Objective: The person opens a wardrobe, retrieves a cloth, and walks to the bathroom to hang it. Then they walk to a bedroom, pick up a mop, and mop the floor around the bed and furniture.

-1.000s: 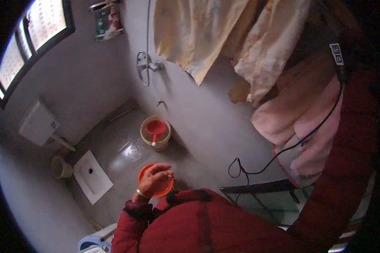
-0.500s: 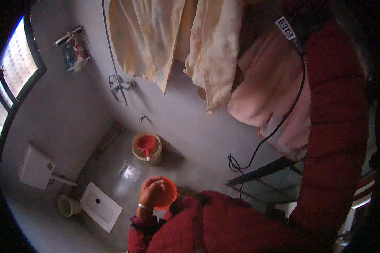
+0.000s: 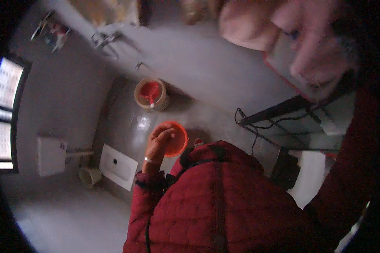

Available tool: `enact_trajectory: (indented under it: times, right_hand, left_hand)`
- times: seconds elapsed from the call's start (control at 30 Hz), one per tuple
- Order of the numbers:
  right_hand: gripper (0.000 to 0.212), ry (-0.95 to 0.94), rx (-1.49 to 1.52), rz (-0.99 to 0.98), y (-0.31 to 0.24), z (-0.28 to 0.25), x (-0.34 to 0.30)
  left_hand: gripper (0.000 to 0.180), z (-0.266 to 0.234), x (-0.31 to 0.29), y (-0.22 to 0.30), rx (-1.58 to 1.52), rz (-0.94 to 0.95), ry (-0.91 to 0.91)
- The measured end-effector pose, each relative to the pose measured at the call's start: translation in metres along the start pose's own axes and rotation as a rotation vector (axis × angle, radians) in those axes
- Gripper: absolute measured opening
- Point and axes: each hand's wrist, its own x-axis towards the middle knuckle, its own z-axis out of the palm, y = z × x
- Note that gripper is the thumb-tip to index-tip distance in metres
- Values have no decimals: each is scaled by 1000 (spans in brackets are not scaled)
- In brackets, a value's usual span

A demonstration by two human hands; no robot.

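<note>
My left hand (image 3: pixel 159 141), with a bangle at the wrist, is closed with curled fingers over the left part of an orange-red plastic tub (image 3: pixel 181 142). Whether it touches the rim or pinches something small I cannot tell. Beyond the tub stands a pale bucket (image 3: pixel 161 103) with a red dipper (image 3: pixel 150 89) at its mouth, its handle lying toward me. My right arm (image 3: pixel 346 181), in a dark red sleeve, reaches up along the right side. The right hand itself is out of sight.
A white squat toilet pan (image 3: pixel 122 173) is set in the floor at left, with a small pale bin (image 3: pixel 88 177) beside it. A white cistern (image 3: pixel 50 156) hangs on the wall. Taps (image 3: pixel 105 40) and pink cloths (image 3: pixel 249 25) are up the far wall; a dark-framed glass panel (image 3: pixel 299 114) and cable are at right.
The view has tilted downward, so tub, bucket and toilet sit higher in the picture. My left hand keeps its place over the tub. The hanging yellow cloths have mostly left the view.
</note>
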Motion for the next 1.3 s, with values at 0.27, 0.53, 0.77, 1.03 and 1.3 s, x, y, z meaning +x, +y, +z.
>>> enact_trajectory:
  times: [0.27, 0.53, 0.77, 1.03, 1.3]
  right_hand:
    - [25, -121, 662, -137, -150, 48, -147]
    - [25, -315, 1183, 813, -234, -67, -320]
    - [30, 29, 867, 1726, -372, -91, -404]
    - [23, 330, 559, 1981, -481, -69, -364]
    - [28, 587, 444, 2467, -460, -67, -361]
  left_hand:
    - [20, 30, -2, 6, 56, -22, -188]
    - [24, 80, -25, 12, 655, -207, -635]
    - [24, 79, -5, 25, 931, -268, -1022]
    - [30, 108, 25, 77, 1148, -377, -1266]
    - [37, 195, 74, 63, 1334, -379, -1610]
